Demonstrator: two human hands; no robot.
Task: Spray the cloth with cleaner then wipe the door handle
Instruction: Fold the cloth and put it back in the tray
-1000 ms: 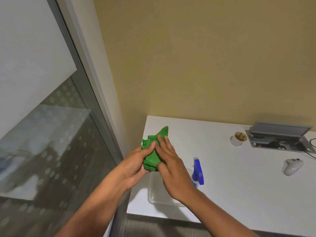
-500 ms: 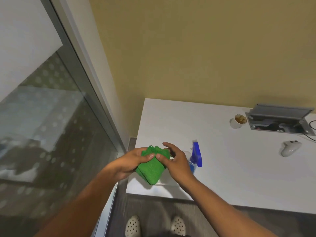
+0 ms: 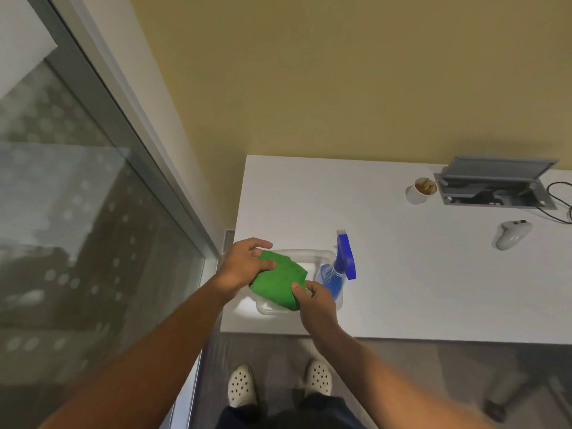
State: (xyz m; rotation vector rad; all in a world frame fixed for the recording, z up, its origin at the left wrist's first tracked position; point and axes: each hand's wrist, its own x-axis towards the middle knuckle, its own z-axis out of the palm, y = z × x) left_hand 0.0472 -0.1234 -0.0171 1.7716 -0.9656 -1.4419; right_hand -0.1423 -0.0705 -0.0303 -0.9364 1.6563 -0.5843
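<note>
A folded green cloth (image 3: pixel 277 281) is held low over a clear plastic tub (image 3: pixel 309 258) at the near left corner of the white table (image 3: pixel 402 289). My left hand (image 3: pixel 244 264) grips the cloth's far left side. My right hand (image 3: pixel 312 300) pinches its near right edge. A blue spray bottle (image 3: pixel 340 267) stands at the tub's right end, just right of my right hand, untouched. No door handle is in view.
A glass door panel with a grey frame (image 3: pixel 130 140) runs along the left. On the table's far right are a paper cup (image 3: pixel 421 190), an open cable box (image 3: pixel 495 187) and a white controller (image 3: pixel 512 233). My feet in white shoes (image 3: pixel 275 385) stand on grey carpet.
Both hands brought the cloth down and toward me, from the table's far corner to just over the tub. The cloth went from loosely bunched to a flatter fold.
</note>
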